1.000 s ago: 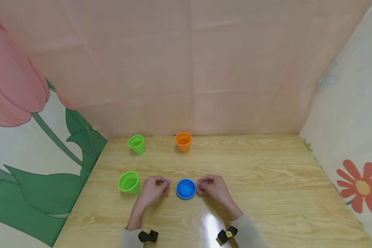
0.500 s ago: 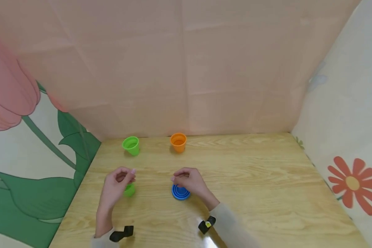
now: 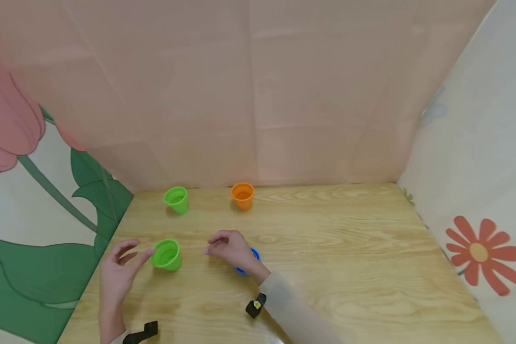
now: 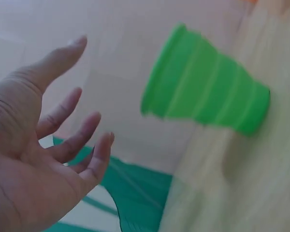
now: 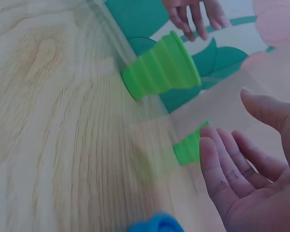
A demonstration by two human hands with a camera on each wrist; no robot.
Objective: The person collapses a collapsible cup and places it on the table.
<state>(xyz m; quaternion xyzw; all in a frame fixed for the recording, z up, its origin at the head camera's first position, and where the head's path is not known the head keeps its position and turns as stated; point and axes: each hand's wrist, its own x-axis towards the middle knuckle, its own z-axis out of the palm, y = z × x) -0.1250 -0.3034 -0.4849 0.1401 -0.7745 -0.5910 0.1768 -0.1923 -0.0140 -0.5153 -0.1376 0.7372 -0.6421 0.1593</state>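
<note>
A light green ribbed cup [image 3: 166, 255] stands upright on the table at the near left. My left hand [image 3: 121, 267] is just left of it, thumb near its rim and fingers loosely bent; in the left wrist view a gap separates the hand from the green cup [image 4: 208, 82]. To the cup's right, my right hand [image 3: 232, 249] hovers with nothing in it, fingers relaxed and thumb apart in the right wrist view. Under that hand lies a flat blue collapsed cup [image 3: 255, 253], partly hidden by the hand and wrist.
At the back of the wooden table [image 3: 335, 248] stand a second green cup [image 3: 177, 200] and an orange cup [image 3: 242, 197], both upright. A plain pinkish cloth [image 3: 327, 95] hangs behind, and flower-printed panels [image 3: 477, 191] border the sides.
Both hands have moved left, away from either side of the blue collapsed cup. The left hand has passed over the near green cup to its left side and its fingers have spread.
</note>
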